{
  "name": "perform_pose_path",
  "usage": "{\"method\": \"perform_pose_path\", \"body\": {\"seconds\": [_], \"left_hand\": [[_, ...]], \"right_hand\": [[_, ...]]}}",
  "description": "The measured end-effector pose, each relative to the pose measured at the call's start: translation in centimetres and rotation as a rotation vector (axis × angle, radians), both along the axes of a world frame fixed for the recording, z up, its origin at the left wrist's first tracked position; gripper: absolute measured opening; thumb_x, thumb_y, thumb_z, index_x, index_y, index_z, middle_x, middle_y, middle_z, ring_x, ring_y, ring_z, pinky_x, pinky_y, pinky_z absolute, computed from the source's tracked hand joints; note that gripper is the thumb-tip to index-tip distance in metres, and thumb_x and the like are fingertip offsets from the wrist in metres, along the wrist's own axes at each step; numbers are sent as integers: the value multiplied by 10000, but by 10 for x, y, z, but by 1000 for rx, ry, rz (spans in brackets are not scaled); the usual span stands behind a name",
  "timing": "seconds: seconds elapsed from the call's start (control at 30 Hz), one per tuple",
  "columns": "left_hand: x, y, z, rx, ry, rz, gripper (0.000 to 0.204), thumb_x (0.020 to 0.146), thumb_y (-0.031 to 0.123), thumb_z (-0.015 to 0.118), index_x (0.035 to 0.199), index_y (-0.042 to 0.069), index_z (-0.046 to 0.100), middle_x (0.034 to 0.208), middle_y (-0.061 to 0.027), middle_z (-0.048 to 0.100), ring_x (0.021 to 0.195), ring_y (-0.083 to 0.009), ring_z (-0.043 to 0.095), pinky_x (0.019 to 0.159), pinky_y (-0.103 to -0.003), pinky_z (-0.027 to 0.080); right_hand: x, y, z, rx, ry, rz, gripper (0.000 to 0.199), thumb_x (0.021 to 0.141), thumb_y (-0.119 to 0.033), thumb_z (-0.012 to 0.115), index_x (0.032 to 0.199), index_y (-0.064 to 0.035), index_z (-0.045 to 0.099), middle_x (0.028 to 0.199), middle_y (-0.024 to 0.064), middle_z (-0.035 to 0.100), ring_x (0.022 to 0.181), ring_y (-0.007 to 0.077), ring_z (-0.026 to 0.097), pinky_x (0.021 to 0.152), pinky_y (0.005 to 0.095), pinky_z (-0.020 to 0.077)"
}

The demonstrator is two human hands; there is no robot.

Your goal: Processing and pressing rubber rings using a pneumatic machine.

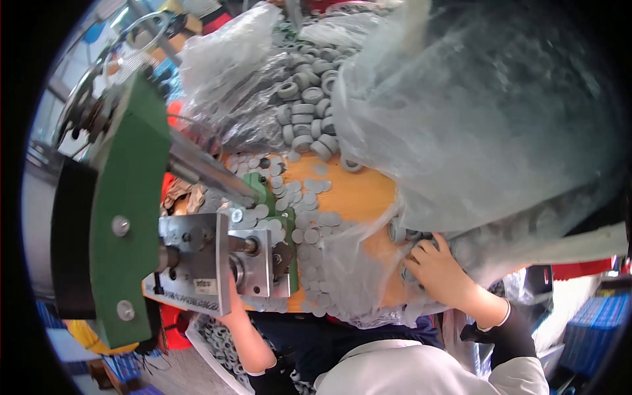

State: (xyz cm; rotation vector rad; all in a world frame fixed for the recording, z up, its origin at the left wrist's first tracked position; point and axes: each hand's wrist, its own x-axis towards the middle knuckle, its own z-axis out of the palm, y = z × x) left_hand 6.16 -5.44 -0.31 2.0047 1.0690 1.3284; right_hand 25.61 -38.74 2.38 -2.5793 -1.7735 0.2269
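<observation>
My right hand (440,271) is at the mouth of a clear plastic bag, its fingers curled down over grey round parts (409,276). How firmly it grips a part is hard to see. My left hand (234,301) reaches in behind the metal plate of a green bench press (128,217); its fingers are hidden there. Beside the press head, flat grey discs (311,235) lie scattered over the wooden tabletop (359,194).
A large translucent bag (474,131) bulges over the right side of the table. Grey ring-shaped parts (303,118) spill in a heap at the back, next to crumpled clear plastic (230,79). Below the table edge, a white container (210,349) holds small grey pieces.
</observation>
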Motion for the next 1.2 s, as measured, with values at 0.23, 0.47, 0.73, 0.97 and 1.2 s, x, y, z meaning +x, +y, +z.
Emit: {"method": "perform_pose_path", "body": {"seconds": [0.23,0.47,0.73,0.97,1.2], "left_hand": [[-12,-20,-18,97,-17,17,369,764,79,705,1076,-57,563,1012,-118,627,895,-209,594,816,-313,457],[-106,-66,-52,-111,-321,352,393,794,32,679,1127,-37,481,1144,-157,562,1018,-198,544,892,-301,441],[-299,-57,-139,-345,405,786,871,708,465,738,1284,-82,381,1335,-268,380,1258,-378,354,1048,-419,294],[-214,-29,-112,-44,149,295,335,820,218,668,1026,-35,594,1157,-199,558,1088,-338,520,960,-381,384],[-129,-4,-70,121,141,8,307,821,153,649,1073,-4,573,1199,-172,537,1158,-355,467,975,-428,355]], "right_hand": [[12,25,4,236,239,57,269,626,-50,616,893,-77,588,992,97,537,1011,294,495,908,443,362],[9,36,-6,556,534,-214,343,621,81,536,937,-43,489,1157,168,519,1077,364,486,860,379,438],[14,29,-6,756,760,-419,459,633,-51,732,1024,-21,494,1328,166,408,1110,252,492,909,330,411],[8,26,9,1272,987,-409,401,744,-14,696,1099,-16,508,1327,145,427,1091,188,498,887,293,427],[-58,86,23,1095,906,-315,361,735,-45,740,1028,-28,529,1119,71,571,892,100,548,753,223,458]]}}
